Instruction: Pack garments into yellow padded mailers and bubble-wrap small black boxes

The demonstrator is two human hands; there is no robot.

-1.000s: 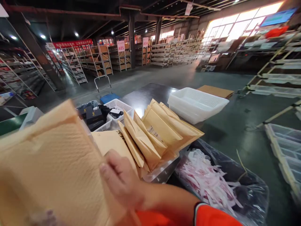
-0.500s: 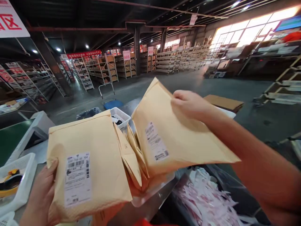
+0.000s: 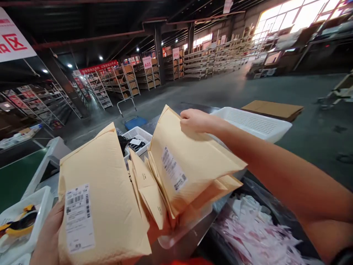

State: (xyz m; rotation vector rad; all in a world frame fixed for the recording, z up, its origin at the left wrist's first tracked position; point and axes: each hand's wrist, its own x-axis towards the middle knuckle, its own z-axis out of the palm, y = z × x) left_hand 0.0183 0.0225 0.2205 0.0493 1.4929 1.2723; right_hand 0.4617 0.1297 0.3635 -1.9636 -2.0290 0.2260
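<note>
My left hand (image 3: pixel 51 233) grips the left edge of a tan padded envelope (image 3: pixel 107 191) that carries a white shipping label (image 3: pixel 79 219). Its thumb is largely behind the envelope's edge. My right hand (image 3: pixel 194 121) is closed on the top edge of another labelled padded envelope (image 3: pixel 193 158), which leans to the right. Between the two stand several more padded envelopes (image 3: pixel 147 187), upright and packed close together. Under them the lip of a clear plastic bin (image 3: pixel 165 241) shows. The right hand's fingertips are hidden behind its envelope.
At the left a white basket (image 3: pixel 41 206) holds a yellow tape dispenser. A white basket with dark items (image 3: pixel 143 147) stands behind the envelopes, a larger white basket (image 3: pixel 253 123) at the right. Flat cardboard (image 3: pixel 273 108) lies beyond. Pale paper strips (image 3: pixel 256 232) fill a black bag at lower right.
My right hand and its envelope have moved left and down, closer to the standing envelopes. The left envelope has turned and tilted slightly. The large white basket at right has come into fuller view.
</note>
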